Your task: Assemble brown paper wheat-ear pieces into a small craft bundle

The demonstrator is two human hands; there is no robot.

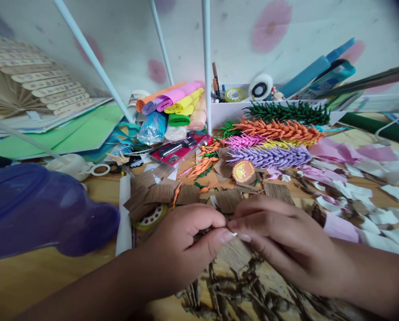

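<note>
My left hand [189, 245] and my right hand [283, 240] meet at their fingertips in the lower middle, both closed in a pinch. A piece of brown crepe paper [235, 255] shows just below the fingers, its upper edge at the fingertips. Between my thumbs and index fingers a tiny white bit [234, 234] peeks out; its kind is too small to tell. Twisted brown paper pieces [226, 290] lie on the table under my hands. Beyond my knuckles are several cut brown paper squares [159, 191], and a yellow tape roll [151, 217] sits partly beneath them.
A purple translucent container [45, 209] stands at left. Behind are crepe paper rolls [182, 100], a red blister pack [177, 149], and fringed paper stems, including a lilac one [269, 156]. White and pink scraps [353, 191] cover the right. A white organizer [226, 113] stands against the wall.
</note>
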